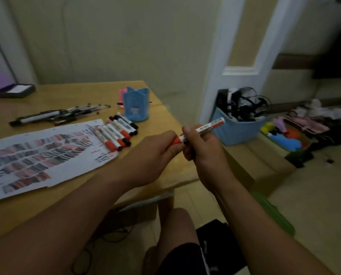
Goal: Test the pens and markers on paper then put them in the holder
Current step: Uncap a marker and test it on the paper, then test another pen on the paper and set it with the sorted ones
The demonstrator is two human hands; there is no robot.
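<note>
Centrally, over the wooden tabletop's [161,124] edge, a white, red-capped marker [215,124] is held two-handed: left hand [155,153] pinches the cap, right hand [202,148] grips the barrel. Label begins "WB"; the rest is blurred.

we see through one wide-angle camera worn on the head, facing forward and tilted down. it sits close above and behind the left hand [155,157] and right hand [203,153], which meet on a marker [215,124] near mid-frame, forearms [76,215] entering from the bottom edge. left of the hands the table [16,215] stretches away; right of and below them lies the floor [314,195]; beyond them, the wall [126,46]
</note>
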